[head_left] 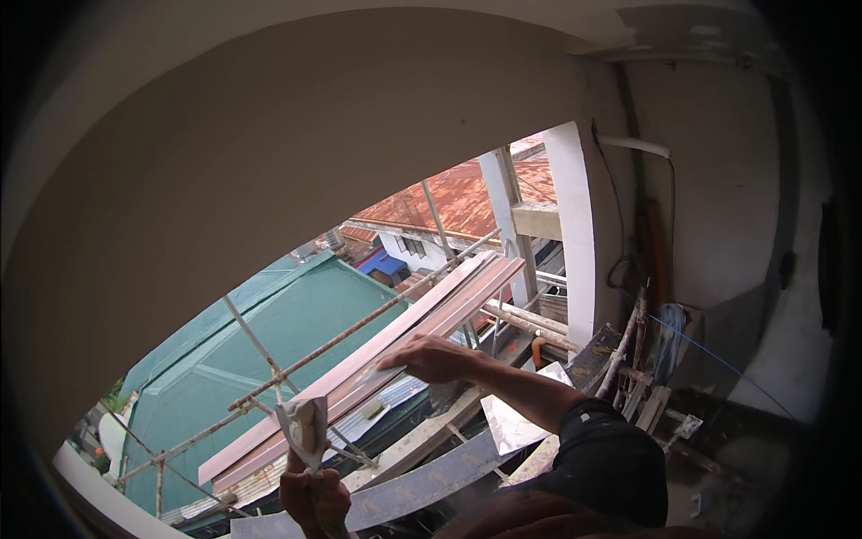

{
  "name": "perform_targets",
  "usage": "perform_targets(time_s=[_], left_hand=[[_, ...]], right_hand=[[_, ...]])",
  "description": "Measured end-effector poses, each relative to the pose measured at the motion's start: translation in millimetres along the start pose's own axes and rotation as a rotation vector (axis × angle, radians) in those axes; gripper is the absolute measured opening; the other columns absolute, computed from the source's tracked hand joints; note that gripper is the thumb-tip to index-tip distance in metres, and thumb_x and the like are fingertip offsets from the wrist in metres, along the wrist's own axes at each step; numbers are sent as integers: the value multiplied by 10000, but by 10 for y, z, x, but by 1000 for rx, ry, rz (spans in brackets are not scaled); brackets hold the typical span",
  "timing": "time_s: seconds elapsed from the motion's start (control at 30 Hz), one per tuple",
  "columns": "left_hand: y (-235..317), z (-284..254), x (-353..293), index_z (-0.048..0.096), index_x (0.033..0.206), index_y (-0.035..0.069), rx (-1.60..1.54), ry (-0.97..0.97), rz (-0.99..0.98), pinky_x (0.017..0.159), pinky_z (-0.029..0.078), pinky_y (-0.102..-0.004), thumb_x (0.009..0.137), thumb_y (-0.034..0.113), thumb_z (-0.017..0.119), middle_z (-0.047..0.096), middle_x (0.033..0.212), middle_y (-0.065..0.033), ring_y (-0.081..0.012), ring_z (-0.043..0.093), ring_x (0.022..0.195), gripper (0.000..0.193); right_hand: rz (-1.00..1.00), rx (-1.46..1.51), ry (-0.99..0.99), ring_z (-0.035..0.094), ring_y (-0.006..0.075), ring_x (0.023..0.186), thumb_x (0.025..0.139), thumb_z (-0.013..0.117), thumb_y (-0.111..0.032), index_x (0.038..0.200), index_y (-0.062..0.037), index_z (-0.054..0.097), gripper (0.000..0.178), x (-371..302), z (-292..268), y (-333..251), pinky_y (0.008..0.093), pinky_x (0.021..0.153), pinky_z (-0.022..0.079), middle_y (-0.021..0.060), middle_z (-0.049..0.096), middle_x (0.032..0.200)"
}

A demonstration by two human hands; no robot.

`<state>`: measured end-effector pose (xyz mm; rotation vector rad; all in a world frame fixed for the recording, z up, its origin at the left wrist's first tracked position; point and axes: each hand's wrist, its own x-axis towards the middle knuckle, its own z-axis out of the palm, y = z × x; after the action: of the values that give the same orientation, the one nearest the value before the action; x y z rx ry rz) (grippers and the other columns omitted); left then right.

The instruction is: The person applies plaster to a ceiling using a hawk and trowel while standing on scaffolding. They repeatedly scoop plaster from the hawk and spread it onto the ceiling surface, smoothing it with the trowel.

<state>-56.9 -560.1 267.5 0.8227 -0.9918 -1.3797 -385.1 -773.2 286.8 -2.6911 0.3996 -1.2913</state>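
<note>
My left hand [314, 499], low in the view, is closed around the handle of a wide putty knife [308, 429]. Its broad blade points up and carries pale, whitish-tan filler. Further up and to the right, my right hand [435, 357] reaches out with its fingers closed on a thin, pale flat blade [370, 377] that looks like a putty knife. That blade is partly lost against the long pinkish beams [413, 314] behind it. The two tools are apart. Above both hands spreads the smooth underside of a curved beige wall [341, 135].
Scaffold pipes [332, 341] cross the opening, with a green roof [269, 337] and a rusty roof [449, 198] beyond. A curved grey plank [431, 476] and a white board [512, 422] lie below. At right, a blue string [727, 364] runs past stacked wood [651, 409].
</note>
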Motion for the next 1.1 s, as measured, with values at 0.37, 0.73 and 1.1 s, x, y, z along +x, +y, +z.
perform_targets(time_s=[0.37, 0.73, 1.1], left_hand=[[75, 554, 127, 323, 1544, 53, -554, 177, 28, 325, 303, -232, 930, 113, 486, 415, 629, -27, -114, 342, 417, 638], [69, 273, -35, 423, 732, 60, -497, 236, 89, 280, 347, -303, 971, 242, 449, 396, 494, -61, -168, 341, 311, 301], [17, -3, -156, 372, 671, 95, -713, 66, 22, 297, 410, -341, 954, 291, 464, 452, 547, -73, -183, 395, 335, 357]], right_hand=[[-190, -43, 1572, 656, 198, 995, 961, 647, -164, 1240, 31, 615, 341, 1151, -3151, 194, 340, 899, 494, 122, 706, 1114], [-620, 369, 1648, 515, 410, 1305, 971, 487, -40, 1518, 9, 373, 560, 2052, -4106, 103, 448, 1051, 473, 258, 463, 1500], [-340, -4, 1738, 563, 368, 1255, 982, 541, -110, 1485, 18, 446, 528, 2552, -3592, -522, 433, 1060, 442, 237, 536, 1449]])
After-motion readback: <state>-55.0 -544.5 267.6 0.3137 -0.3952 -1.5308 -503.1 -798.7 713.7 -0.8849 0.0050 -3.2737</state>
